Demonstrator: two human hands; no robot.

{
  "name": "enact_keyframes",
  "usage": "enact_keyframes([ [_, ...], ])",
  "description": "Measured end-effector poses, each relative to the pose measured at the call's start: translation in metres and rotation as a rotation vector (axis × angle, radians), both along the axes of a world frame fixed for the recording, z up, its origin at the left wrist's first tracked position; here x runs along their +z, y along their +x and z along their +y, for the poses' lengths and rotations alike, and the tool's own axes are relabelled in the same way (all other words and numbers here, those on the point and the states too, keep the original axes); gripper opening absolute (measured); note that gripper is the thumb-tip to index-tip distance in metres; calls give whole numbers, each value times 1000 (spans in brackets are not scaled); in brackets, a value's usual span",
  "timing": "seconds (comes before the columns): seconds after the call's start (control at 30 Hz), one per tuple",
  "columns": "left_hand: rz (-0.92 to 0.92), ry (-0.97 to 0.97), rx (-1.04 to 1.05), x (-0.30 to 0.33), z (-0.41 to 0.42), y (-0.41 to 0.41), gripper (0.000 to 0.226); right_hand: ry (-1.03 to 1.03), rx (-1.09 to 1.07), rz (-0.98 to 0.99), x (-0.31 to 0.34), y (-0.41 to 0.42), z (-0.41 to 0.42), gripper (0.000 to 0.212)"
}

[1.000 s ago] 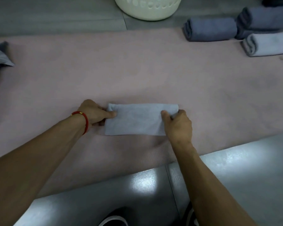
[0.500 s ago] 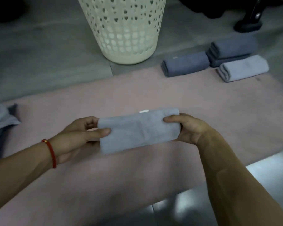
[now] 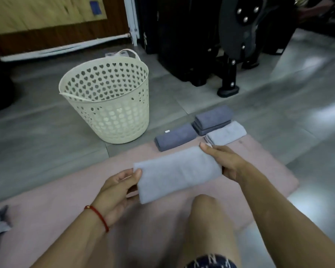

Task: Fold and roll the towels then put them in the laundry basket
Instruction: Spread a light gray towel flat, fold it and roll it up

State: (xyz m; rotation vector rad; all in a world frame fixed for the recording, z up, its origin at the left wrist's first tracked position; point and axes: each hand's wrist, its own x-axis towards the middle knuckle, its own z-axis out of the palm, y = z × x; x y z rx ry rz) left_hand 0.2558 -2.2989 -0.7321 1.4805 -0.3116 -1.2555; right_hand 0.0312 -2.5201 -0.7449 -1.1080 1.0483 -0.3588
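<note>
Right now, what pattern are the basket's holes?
Heart-shaped cutouts across the cream basket; clearest in the head view.

You have a soft matt cloth towel [image 3: 177, 174], a perforated cream plastic laundry basket [image 3: 112, 113], a matt pink mat [image 3: 259, 165], and glossy grey floor tiles [image 3: 307, 117].

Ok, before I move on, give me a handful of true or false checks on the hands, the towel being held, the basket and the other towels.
1. Both the left hand and right hand grip the light grey towel. True.
2. That towel lies inside the laundry basket. False: it is held above the pink mat.
3. The basket lies tipped over. False: it stands upright.
4. Folded towels lie right of the basket. True.
</note>
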Motion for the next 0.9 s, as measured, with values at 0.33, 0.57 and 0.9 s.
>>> enact_keyframes([
  [0.33, 76, 137, -13, -46, -156, -35, 27, 89, -65, 55, -28, -48, -130, 48],
  [0.57, 151, 225, -66, -120, -293, -71, 25, 165, -169, 237, -91, -89, -260, 37],
  [0.9, 143, 332, -41, -208, -459, -102, 24, -212, -245, 466, -181, -90, -413, 30],
])
